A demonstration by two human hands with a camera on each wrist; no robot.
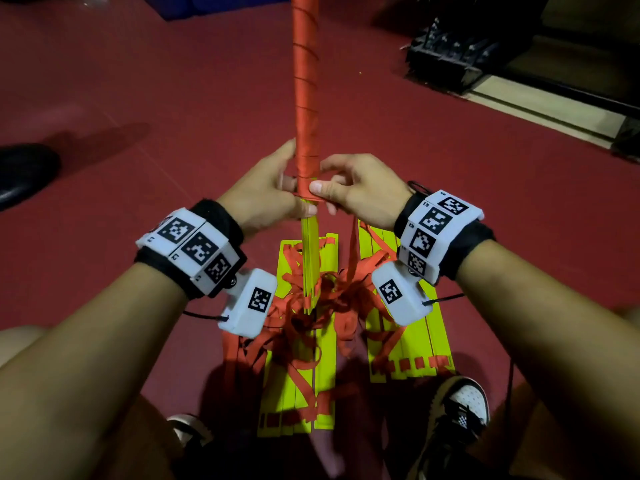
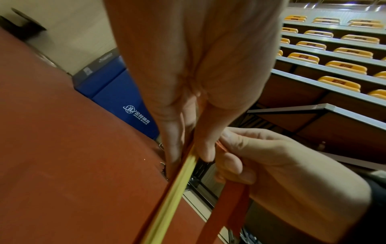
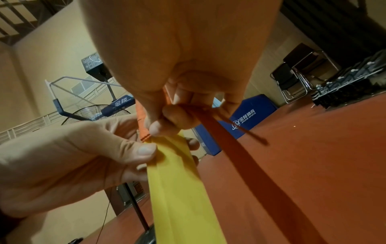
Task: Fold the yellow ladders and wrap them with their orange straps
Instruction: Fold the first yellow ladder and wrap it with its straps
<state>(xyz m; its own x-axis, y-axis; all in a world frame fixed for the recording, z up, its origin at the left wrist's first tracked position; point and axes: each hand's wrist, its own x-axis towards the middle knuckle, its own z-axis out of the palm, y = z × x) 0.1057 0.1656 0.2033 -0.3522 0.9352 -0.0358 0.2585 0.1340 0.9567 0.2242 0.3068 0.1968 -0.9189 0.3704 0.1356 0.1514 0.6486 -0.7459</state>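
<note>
I hold a folded yellow ladder bundle [image 1: 310, 244] upright in front of me; its upper length [image 1: 305, 81] is wound in orange strap. My left hand [image 1: 273, 188] grips the bundle where the wrapping ends, thumb on the yellow slats [image 3: 177, 181]. My right hand [image 1: 341, 188] pinches the orange strap [image 3: 229, 148] against the bundle; the loose strap [image 2: 227, 211] trails down from its fingers. More yellow ladder slats [image 1: 408, 337] tangled with orange straps [image 1: 329, 296] lie flat on the red floor below my wrists.
The floor [image 1: 173, 98] is red sports flooring. A dark shoe [image 1: 24, 174] sits at the left, my own sneaker [image 1: 457, 410] at the bottom right. Black equipment [image 1: 446, 53] stands at the back right, a blue padded mat [image 2: 117, 92] behind.
</note>
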